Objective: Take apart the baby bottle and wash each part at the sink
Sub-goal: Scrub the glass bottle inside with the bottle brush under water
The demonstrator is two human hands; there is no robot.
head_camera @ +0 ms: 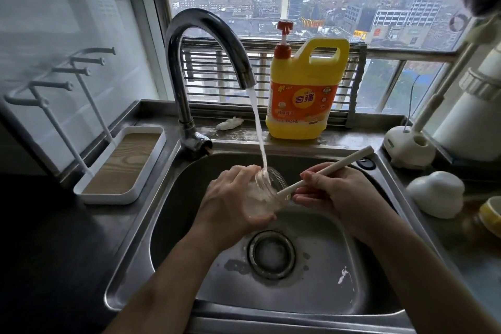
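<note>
Over the steel sink (173, 214) my left hand (230, 198) grips the clear bottle body (264, 198), tilted with its open mouth toward the right. Water (259, 127) runs from the curved tap (206, 43) onto the bottle's rim. My right hand (336, 195) holds the white handle of a bottle brush (333, 168), whose lower end goes into the bottle mouth; the brush head is hidden inside. A white dome-shaped bottle part (436, 194) lies on the counter at the right.
A yellow dish soap jug (303, 89) stands on the ledge behind the sink. A white drying rack with a tray (122, 168) sits at the left. At the right stand a white brush holder (409, 149) and a yellow-rimmed item (490, 214). The drain (271, 253) is below the hands.
</note>
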